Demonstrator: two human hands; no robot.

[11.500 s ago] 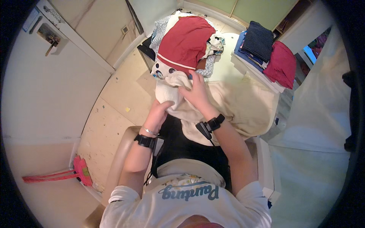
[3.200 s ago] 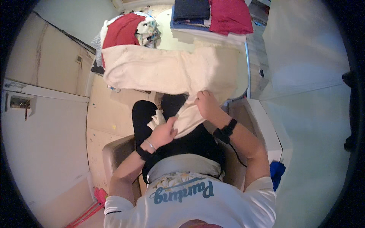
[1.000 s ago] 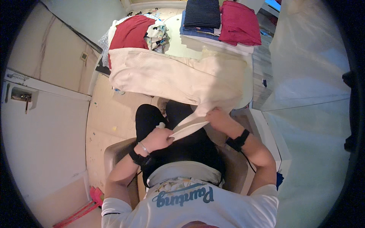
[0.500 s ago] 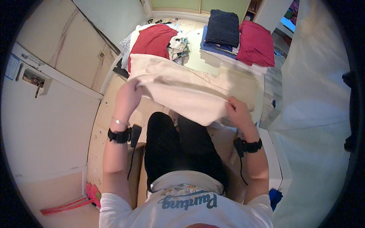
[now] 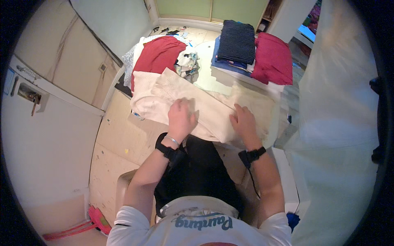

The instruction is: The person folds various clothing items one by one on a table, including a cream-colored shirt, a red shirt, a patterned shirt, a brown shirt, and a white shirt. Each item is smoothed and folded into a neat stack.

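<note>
Pale tabletop point(image 5: 205, 67) just past the knees; black trousers point(image 5: 201, 176) closest in. Cream garment point(image 5: 211, 117) lies across the table's near side, under the fingers of both hands and spanning the gap between them. Left hand point(image 5: 182, 119): palm down on the cloth, fingers bent, slightly blurred; can't tell if they grip. Right hand point(image 5: 245, 125): on the cloth further right, thumb and forefinger apart, fingers loosely bent. Both forearms reach forward from below, black strap on each wrist. Garment is doubled over, soft creases, textured patch at its left end, right part yellower in shade. Left end overlaps red cloth point(image 5: 158, 57); patterned cloth point(image 5: 188, 63) bunched beside that. To the right: stack topped by dark striped garment point(image 5: 236, 43), crimson one point(image 5: 273, 59) next to it. Green panels point(image 5: 238, 10) at the back.
</note>
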